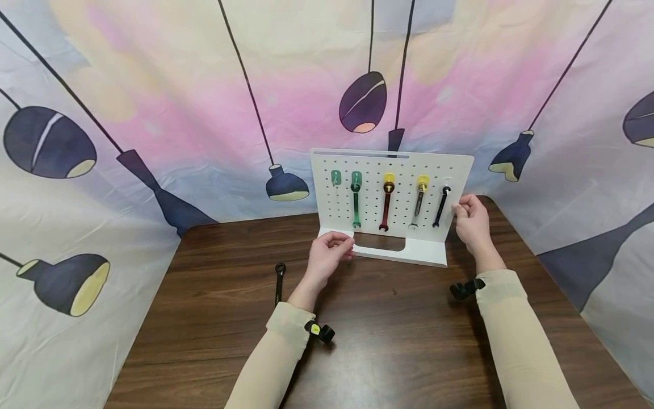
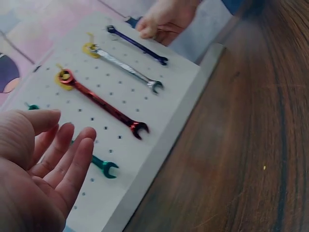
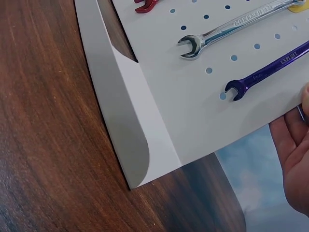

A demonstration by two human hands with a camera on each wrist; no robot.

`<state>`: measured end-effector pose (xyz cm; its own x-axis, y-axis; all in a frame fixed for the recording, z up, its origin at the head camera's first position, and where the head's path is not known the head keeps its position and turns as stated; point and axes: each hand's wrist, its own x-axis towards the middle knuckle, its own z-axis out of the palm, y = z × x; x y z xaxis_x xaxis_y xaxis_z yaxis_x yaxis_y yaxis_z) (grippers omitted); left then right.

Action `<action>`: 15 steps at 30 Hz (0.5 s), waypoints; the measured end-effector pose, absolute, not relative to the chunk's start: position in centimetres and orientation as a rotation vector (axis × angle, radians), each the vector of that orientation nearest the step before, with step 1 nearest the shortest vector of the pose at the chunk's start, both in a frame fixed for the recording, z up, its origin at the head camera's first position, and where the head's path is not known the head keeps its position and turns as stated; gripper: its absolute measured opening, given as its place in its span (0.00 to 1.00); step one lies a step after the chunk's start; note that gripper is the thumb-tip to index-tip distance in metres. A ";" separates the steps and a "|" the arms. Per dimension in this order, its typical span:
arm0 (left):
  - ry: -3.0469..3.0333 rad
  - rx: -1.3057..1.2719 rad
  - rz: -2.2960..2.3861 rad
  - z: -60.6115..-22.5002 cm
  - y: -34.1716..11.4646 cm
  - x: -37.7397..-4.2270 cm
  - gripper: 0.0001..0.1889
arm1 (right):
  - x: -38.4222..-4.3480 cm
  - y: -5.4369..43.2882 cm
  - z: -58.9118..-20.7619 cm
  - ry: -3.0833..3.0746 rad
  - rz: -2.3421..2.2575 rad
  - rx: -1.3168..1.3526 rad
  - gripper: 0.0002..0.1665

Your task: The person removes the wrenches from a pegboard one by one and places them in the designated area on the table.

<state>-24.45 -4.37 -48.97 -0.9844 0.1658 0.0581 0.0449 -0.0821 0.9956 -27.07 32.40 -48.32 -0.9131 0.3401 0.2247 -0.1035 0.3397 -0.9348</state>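
A white pegboard stand (image 1: 401,213) stands upright on the table. From its hooks hang a green wrench (image 1: 356,207), a red wrench (image 2: 101,100), a silver wrench (image 3: 231,26) and a dark blue-purple wrench (image 3: 270,67). My right hand (image 1: 472,224) grips the board's right edge, thumb at the front and fingers behind. By the left part of the base is my left hand (image 1: 327,255). In the left wrist view its fingers (image 2: 77,159) are loosely bent with nothing between them, partly covering the green wrench.
A black wrench (image 1: 279,281) lies on the brown wooden table (image 1: 214,318), left of my left forearm. At the board's far left is a bare green hook (image 1: 335,178). Behind the table hangs a cloth backdrop (image 1: 204,113) printed with lamps. The base has a cut-out (image 1: 380,242).
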 end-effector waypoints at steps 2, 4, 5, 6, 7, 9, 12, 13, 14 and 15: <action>2.080 0.254 2.238 -49.0 -3.9 -24.8 0.08 | -27.1 32.4 -48.3 -2.220 1.599 -0.216 0.11; 2.098 0.269 2.221 -49.1 -3.5 -25.1 0.08 | -27.1 32.4 -48.3 -2.211 1.605 -0.222 0.12; 2.111 0.274 2.207 -49.2 -3.3 -25.3 0.08 | -27.0 32.4 -48.3 -2.206 1.611 -0.227 0.12; 2.118 0.279 2.196 -49.2 -3.2 -25.3 0.08 | -27.0 32.3 -48.4 -2.202 1.617 -0.234 0.12; 2.127 0.282 2.183 -49.2 -3.1 -25.4 0.08 | -27.0 32.3 -48.4 -2.201 1.619 -0.240 0.12; 2.142 0.288 2.157 -49.2 -3.0 -25.3 0.08 | -26.9 32.3 -48.4 -2.191 1.637 -0.261 0.13; 2.143 0.295 2.135 -49.1 -3.0 -25.1 0.08 | -26.7 32.3 -48.4 -2.154 1.655 -0.294 0.17; 2.144 0.301 2.125 -49.1 -3.0 -25.0 0.09 | -26.5 32.3 -48.4 -2.137 1.660 -0.306 0.19; 2.146 0.307 2.113 -49.1 -3.1 -24.9 0.09 | -26.4 32.4 -48.5 -2.120 1.660 -0.319 0.21; 2.151 0.312 2.101 -49.1 -3.1 -24.9 0.09 | -26.2 32.4 -48.5 -2.106 1.657 -0.328 0.22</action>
